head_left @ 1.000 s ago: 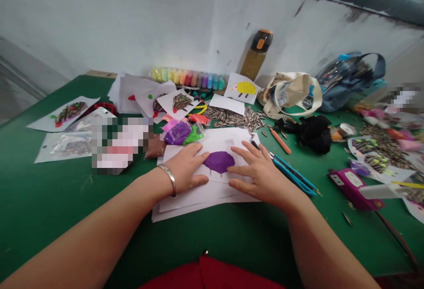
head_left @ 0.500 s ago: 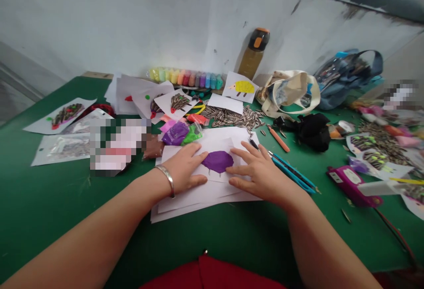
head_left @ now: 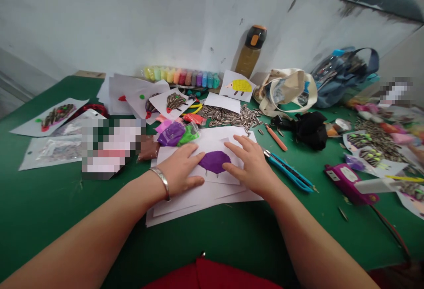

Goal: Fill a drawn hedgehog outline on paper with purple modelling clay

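A flattened oval of purple clay (head_left: pixel 215 162) lies on a small white sheet, with two short drawn legs below it. That sheet rests on a stack of white paper (head_left: pixel 198 200). My left hand (head_left: pixel 180 169), with a silver bracelet at the wrist, lies with fingers spread at the clay's left edge. On the right side, my right hand (head_left: pixel 250 163) has its fingers apart, one fingertip at the clay's right edge. Packets of purple clay (head_left: pixel 171 133), green clay (head_left: pixel 190 134) and brown clay (head_left: pixel 148 149) sit just beyond my left hand.
Striped sunflower seeds (head_left: pixel 228 116) are heaped behind the paper. A blue utility knife (head_left: pixel 289 172) and an orange pen-like tool (head_left: pixel 276 138) lie to the right, near a magenta glue gun (head_left: pixel 351 185). At the back stand a bottle (head_left: pixel 251 52) and a cloth bag (head_left: pixel 288 90).
My right hand has shifted a little; its fingers now sit higher and its thumb side is closer to the clay. My left hand stays at the clay's left edge. The view has moved slightly.
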A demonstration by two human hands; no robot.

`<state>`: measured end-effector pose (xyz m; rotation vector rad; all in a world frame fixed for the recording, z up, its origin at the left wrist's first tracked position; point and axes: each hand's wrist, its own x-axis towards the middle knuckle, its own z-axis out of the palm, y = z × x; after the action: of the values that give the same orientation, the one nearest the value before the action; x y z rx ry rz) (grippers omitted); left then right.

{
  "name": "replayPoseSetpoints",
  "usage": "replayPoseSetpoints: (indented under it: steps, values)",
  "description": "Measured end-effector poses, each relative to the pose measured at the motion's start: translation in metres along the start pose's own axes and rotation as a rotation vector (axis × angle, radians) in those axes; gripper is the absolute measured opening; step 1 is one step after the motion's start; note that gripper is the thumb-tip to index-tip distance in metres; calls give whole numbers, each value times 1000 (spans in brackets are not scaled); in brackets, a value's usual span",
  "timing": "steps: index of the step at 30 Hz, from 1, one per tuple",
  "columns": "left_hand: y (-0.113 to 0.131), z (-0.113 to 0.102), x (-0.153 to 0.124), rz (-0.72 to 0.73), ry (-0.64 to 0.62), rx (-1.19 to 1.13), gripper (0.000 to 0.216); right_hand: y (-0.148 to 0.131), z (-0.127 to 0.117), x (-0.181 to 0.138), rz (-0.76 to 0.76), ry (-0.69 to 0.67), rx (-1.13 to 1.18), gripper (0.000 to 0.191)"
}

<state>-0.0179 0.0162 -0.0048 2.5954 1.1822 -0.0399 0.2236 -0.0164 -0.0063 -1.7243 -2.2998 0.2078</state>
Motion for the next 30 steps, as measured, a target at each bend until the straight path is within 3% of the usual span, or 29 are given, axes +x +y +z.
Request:
replayPoseSetpoints:
  steps: [4,13,17,23,30]
  values:
    - [2,-4,0,-5,-14,-21,66,-4,6,4,114,-71,-49,72]
    - [3,-6,1,-25,-40,-32,67,8,4,8,279,-127,15,72]
    - [3,-5,1,-19,-43,-18,68,4,2,9,307,-141,56,67]
    - [2,-3,1,-23,-33,-24,67,-11,6,12,288,-145,-17,75]
    - [1,-2,1,-16,-47,-2,70,-2,6,13,301,-176,-1,71]
